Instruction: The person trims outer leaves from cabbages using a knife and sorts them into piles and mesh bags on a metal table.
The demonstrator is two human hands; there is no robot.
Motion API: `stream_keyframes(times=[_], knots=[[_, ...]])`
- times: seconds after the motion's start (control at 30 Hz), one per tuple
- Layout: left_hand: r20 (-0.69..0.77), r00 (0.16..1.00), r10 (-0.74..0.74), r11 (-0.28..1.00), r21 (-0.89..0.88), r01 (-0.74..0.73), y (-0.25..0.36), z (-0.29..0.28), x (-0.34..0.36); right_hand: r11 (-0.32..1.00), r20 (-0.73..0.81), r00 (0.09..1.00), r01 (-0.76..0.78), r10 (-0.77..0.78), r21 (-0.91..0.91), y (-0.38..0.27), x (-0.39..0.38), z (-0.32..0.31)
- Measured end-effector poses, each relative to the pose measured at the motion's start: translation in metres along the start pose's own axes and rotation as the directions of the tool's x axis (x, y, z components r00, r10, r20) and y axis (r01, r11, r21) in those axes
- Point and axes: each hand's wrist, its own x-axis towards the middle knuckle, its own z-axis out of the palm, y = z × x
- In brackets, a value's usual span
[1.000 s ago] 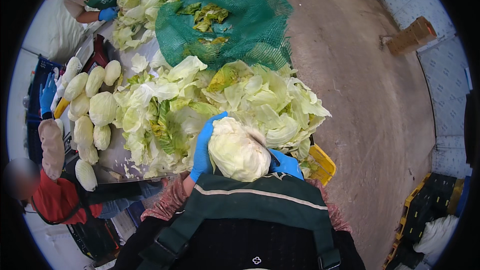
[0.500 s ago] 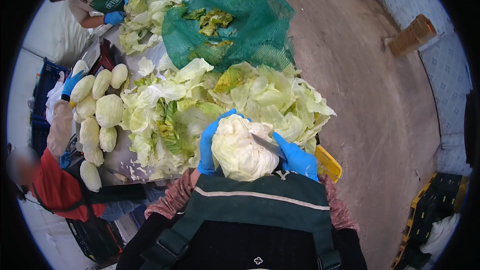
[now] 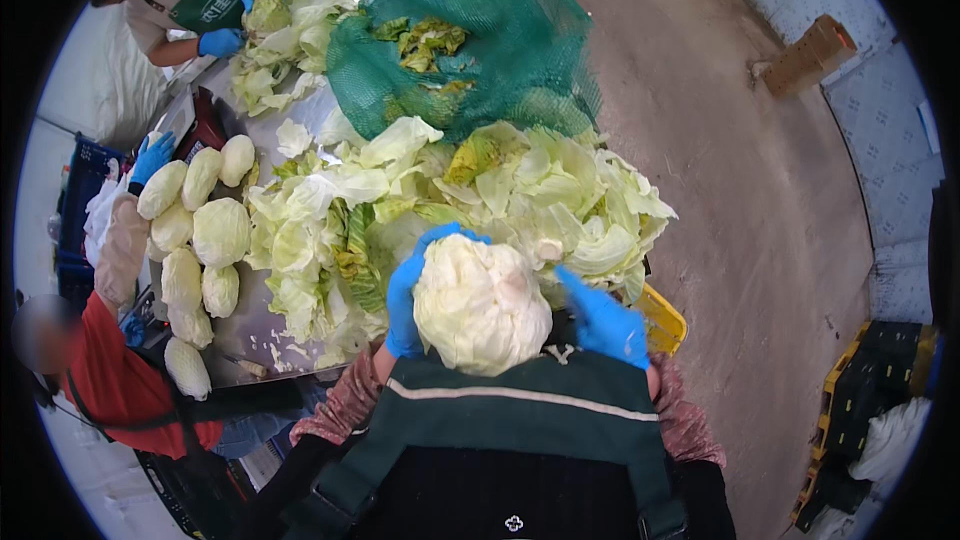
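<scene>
With curved fingers of the blue-gloved left hand (image 3: 402,305), grasps a round, cream-and-pale-green cabbage head (image 3: 482,305). Extends the index finger of the blue-gloved right hand (image 3: 608,328) near it; cannot tell the other fingers' grip. Faces, beyond it, loose pale-green leaves (image 3: 560,195) heaped on a grey metal tabletop (image 3: 258,318).

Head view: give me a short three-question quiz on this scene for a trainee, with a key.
1. True or false: the left hand, in a blue glove, cups the cabbage head.
2. What meets the far edge of the loose leaves?
A) a yellow crate
B) a green mesh
C) a cardboard box
3. Fill in: the group of pale heads sits to the ____ of the loose leaves, as the wearer sees it.

Key: 1. True. 2. B. 3. left.
</scene>
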Motion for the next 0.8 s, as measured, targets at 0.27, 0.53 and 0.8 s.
stream_keyframes(times=[0.27,0.53,0.8], knots=[[0.029,0.997,-0.072,0.996,-0.04,0.074,0.032,-0.022,-0.012,0.994,-0.02,1.0,0.006,-0.009,-0.11,-0.046,-0.008,0.04],[0.177,0.978,-0.111,0.994,0.026,0.108,0.041,-0.038,-0.025,0.921,-0.03,0.92,-0.39,0.39,0.001,-0.002,-0.04,0.105],[0.161,0.984,-0.08,0.996,-0.037,0.087,0.066,-0.048,-0.034,0.129,0.362,0.91,-0.391,0.201,0.911,-0.074,-0.007,0.084]])
